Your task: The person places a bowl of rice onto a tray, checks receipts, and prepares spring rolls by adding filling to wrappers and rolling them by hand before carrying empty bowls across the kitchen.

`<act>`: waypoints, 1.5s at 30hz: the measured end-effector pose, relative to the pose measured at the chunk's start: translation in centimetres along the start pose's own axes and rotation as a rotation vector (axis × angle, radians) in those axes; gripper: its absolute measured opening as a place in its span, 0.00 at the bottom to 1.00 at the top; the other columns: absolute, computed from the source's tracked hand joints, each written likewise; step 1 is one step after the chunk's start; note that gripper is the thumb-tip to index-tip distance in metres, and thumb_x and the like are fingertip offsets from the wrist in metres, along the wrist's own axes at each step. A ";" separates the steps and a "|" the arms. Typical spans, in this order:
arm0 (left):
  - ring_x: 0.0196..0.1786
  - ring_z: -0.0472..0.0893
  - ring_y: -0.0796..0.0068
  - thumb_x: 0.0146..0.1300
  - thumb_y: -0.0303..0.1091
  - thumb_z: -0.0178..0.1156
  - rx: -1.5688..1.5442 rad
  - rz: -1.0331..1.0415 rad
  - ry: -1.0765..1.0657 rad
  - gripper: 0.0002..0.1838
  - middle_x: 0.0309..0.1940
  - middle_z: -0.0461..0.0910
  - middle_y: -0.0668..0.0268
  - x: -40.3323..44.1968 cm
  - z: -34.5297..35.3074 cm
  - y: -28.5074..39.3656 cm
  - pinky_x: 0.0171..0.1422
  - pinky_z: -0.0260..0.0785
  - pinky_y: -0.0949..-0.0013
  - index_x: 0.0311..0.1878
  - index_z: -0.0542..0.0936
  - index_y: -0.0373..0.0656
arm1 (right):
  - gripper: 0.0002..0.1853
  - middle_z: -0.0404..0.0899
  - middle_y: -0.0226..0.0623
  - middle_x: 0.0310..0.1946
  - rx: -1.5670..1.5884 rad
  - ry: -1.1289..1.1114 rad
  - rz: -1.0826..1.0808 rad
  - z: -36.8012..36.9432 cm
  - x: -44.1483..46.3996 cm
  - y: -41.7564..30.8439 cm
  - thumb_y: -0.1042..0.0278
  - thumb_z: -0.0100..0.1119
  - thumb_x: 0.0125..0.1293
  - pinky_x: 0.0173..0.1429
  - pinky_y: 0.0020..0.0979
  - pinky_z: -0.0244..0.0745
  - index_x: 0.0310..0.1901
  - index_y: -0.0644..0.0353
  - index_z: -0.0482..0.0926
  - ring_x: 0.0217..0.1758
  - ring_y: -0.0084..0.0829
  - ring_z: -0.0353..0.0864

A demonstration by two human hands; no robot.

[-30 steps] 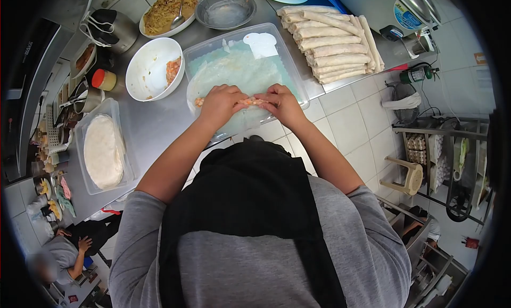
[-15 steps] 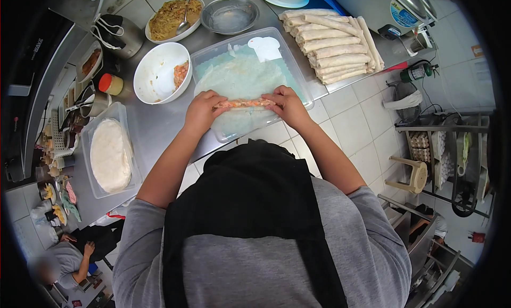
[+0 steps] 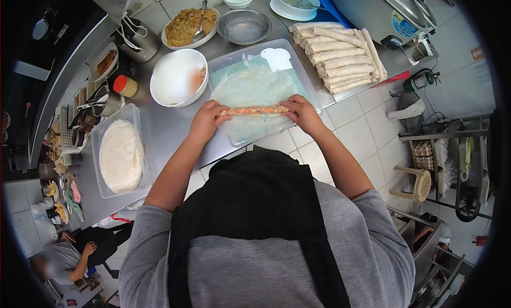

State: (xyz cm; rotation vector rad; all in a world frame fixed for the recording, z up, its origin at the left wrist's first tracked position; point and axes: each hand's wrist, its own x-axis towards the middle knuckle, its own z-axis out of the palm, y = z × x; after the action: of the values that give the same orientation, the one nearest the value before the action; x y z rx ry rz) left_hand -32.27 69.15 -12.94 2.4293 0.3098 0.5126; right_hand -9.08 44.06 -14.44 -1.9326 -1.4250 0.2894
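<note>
A thin, pale spring roll wrapper [image 3: 258, 88] lies spread on a translucent plastic lid [image 3: 240, 139]. Across its near part runs a long strip of pinkish-orange filling [image 3: 256, 111], partly bordered by wrapper, making an unfinished spring roll. My left hand [image 3: 206, 119] pinches the left end of this roll. At the right end, the fingers of my right hand [image 3: 304, 115] are closed on it too. Beyond the left hand stands a white bowl [image 3: 173, 76] with some similar filling on its inner right side. A stack of rolled spring rolls [image 3: 343, 60] lies beyond the right hand.
At the left, a plastic container [image 3: 104, 181] holds a stack of round wrappers [image 3: 121, 154]. A dish of cooked filling [image 3: 183, 27] with a spoon, a metal bowl [image 3: 244, 27] and a large cooker [image 3: 372, 10] stand at the back. Another person [image 3: 66, 260] is at lower left.
My hands have moved apart toward the ends of the filling strip, so more of it shows between them. The whole view has shifted, with the counter things now lower and farther right.
</note>
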 end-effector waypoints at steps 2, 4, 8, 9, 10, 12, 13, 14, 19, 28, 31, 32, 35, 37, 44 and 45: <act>0.49 0.78 0.58 0.49 0.39 0.75 0.001 -0.176 -0.155 0.23 0.42 0.80 0.61 -0.2 -0.3 -0.4 0.53 0.72 0.61 0.48 0.84 0.41 | 0.22 0.77 0.40 0.45 -0.014 -0.001 -0.014 -0.2 -0.2 -0.1 0.73 0.70 0.56 0.54 0.36 0.75 0.55 0.60 0.80 0.50 0.42 0.78; 0.50 0.78 0.59 0.49 0.39 0.75 0.007 -0.114 -0.034 0.24 0.43 0.80 0.62 -0.7 -0.2 0.6 0.54 0.71 0.60 0.50 0.84 0.43 | 0.22 0.78 0.41 0.47 0.115 0.004 0.152 -1.5 -0.3 -1.7 0.74 0.70 0.57 0.54 0.36 0.77 0.55 0.60 0.80 0.50 0.43 0.79; 0.52 0.77 0.64 0.51 0.41 0.73 0.222 0.162 0.024 0.23 0.45 0.80 0.69 -1.3 -1.0 3.7 0.56 0.68 0.60 0.51 0.83 0.49 | 0.20 0.78 0.42 0.48 0.065 0.038 0.182 -1.8 -0.6 -3.0 0.75 0.69 0.57 0.53 0.36 0.78 0.54 0.59 0.81 0.50 0.42 0.80; 0.52 0.77 0.64 0.51 0.41 0.73 0.220 0.159 0.021 0.23 0.45 0.80 0.69 -1.4 -0.4 3.9 0.56 0.68 0.60 0.51 0.83 0.49 | 0.21 0.78 0.42 0.48 0.068 0.064 0.143 -1.1 -0.8 -2.8 0.75 0.69 0.57 0.52 0.36 0.78 0.54 0.59 0.81 0.50 0.41 0.80; 0.50 0.78 0.64 0.52 0.41 0.73 0.185 0.260 -0.075 0.21 0.43 0.81 0.70 -1.6 0.5 3.9 0.55 0.68 0.60 0.50 0.84 0.50 | 0.21 0.78 0.43 0.49 0.072 0.087 0.103 -0.4 -1.0 -2.5 0.76 0.69 0.57 0.52 0.36 0.78 0.54 0.58 0.81 0.51 0.41 0.80; 0.46 0.79 0.66 0.54 0.39 0.71 0.127 0.351 -0.186 0.14 0.39 0.81 0.72 -1.9 2.3 4.1 0.53 0.68 0.62 0.45 0.85 0.51 | 0.21 0.78 0.43 0.49 0.031 0.074 0.086 0.5 -1.1 -1.6 0.76 0.69 0.57 0.52 0.36 0.78 0.54 0.57 0.81 0.50 0.41 0.80; 0.46 0.79 0.66 0.54 0.39 0.71 0.126 0.346 -0.185 0.14 0.39 0.81 0.72 -1.9 3.0 4.0 0.53 0.68 0.62 0.45 0.85 0.51 | 0.21 0.78 0.43 0.49 -0.013 0.069 0.067 0.7 -1.1 -1.3 0.76 0.69 0.56 0.51 0.36 0.78 0.54 0.56 0.82 0.50 0.42 0.80; 0.45 0.79 0.67 0.56 0.38 0.70 0.154 0.349 -0.179 0.11 0.37 0.81 0.72 -1.9 3.5 3.9 0.52 0.68 0.63 0.42 0.84 0.50 | 0.21 0.78 0.43 0.49 -0.013 0.066 0.066 0.8 -1.2 -1.1 0.76 0.69 0.56 0.51 0.36 0.78 0.54 0.56 0.82 0.50 0.42 0.80; 0.41 0.79 0.66 0.58 0.33 0.67 0.164 0.367 -0.124 0.06 0.35 0.80 0.71 -1.4 3.5 4.8 0.49 0.68 0.63 0.38 0.81 0.48 | 0.27 0.78 0.37 0.50 -0.146 0.177 -0.026 -1.0 -2.3 -5.2 0.65 0.76 0.50 0.54 0.40 0.74 0.54 0.54 0.81 0.51 0.43 0.77; 0.44 0.80 0.63 0.63 0.34 0.61 0.188 0.205 0.035 0.05 0.38 0.81 0.67 6.7 3.1 2.1 0.46 0.67 0.61 0.41 0.80 0.47 | 0.11 0.79 0.34 0.42 -0.129 0.167 -0.048 0.7 3.1 -2.0 0.70 0.68 0.57 0.48 0.41 0.70 0.42 0.56 0.82 0.48 0.40 0.78; 0.47 0.80 0.63 0.63 0.34 0.60 0.327 0.122 0.105 0.07 0.41 0.81 0.66 7.8 3.7 0.9 0.50 0.70 0.60 0.43 0.82 0.47 | 0.08 0.80 0.39 0.39 0.029 0.049 0.213 0.5 5.0 -0.8 0.71 0.65 0.60 0.47 0.40 0.73 0.41 0.59 0.82 0.44 0.43 0.79; 0.48 0.80 0.63 0.63 0.34 0.61 0.272 0.246 0.163 0.09 0.43 0.81 0.65 7.3 4.0 0.7 0.53 0.71 0.60 0.45 0.82 0.47 | 0.08 0.80 0.40 0.38 -0.027 0.045 0.158 0.5 5.3 -0.4 0.71 0.65 0.60 0.46 0.39 0.75 0.41 0.61 0.82 0.43 0.44 0.80; 0.51 0.80 0.62 0.61 0.36 0.63 0.136 0.314 0.115 0.13 0.46 0.81 0.64 5.1 5.5 1.9 0.58 0.71 0.60 0.48 0.83 0.47 | 0.08 0.80 0.42 0.36 -0.092 0.091 0.045 0.5 5.9 0.1 0.71 0.64 0.62 0.46 0.38 0.76 0.41 0.62 0.83 0.41 0.44 0.81; 0.52 0.79 0.61 0.60 0.38 0.65 0.053 0.252 0.012 0.15 0.47 0.80 0.64 4.7 6.5 3.1 0.60 0.71 0.60 0.50 0.83 0.47 | 0.08 0.80 0.43 0.36 -0.101 0.134 -0.011 0.6 6.7 0.1 0.71 0.63 0.63 0.46 0.39 0.77 0.42 0.62 0.83 0.41 0.44 0.81; 0.50 0.77 0.65 0.55 0.43 0.71 0.189 0.152 -0.050 0.22 0.46 0.79 0.69 5.6 7.3 4.9 0.55 0.72 0.63 0.53 0.83 0.51 | 0.09 0.83 0.45 0.43 0.000 -0.112 0.096 1.8 12.2 1.6 0.72 0.55 0.67 0.52 0.38 0.76 0.45 0.59 0.84 0.45 0.46 0.82; 0.48 0.77 0.65 0.54 0.42 0.71 0.184 0.141 -0.073 0.21 0.45 0.78 0.69 5.8 7.3 5.0 0.54 0.71 0.63 0.53 0.83 0.52 | 0.10 0.83 0.45 0.44 0.044 -0.141 0.160 1.9 12.6 1.7 0.72 0.54 0.67 0.53 0.38 0.76 0.45 0.58 0.84 0.45 0.45 0.82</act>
State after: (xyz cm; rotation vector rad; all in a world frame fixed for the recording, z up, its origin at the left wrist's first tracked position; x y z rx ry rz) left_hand -23.45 63.36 -13.49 2.6550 0.1617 0.4726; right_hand -4.27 55.96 -14.14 -2.0269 -1.3422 0.5368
